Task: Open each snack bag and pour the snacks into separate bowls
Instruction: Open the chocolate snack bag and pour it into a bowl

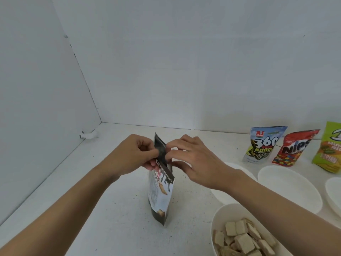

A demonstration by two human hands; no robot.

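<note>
In the head view, the black-and-white snack bag (160,194) was seen upright at centre frame on the white table (103,209). Its top strip was pinched by the left hand (136,154) and the right hand (193,163) from either side. A bowl (220,215) of wafers was set at lower right. For a clean tear, the pinches were judged best kept close together and drawn opposite ways, with the bag kept upright

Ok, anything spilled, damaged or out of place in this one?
Nothing much: a few dark specks dot the table beside the upright snack bag. The wafers sit inside their bowl; none lie outside it.
</note>
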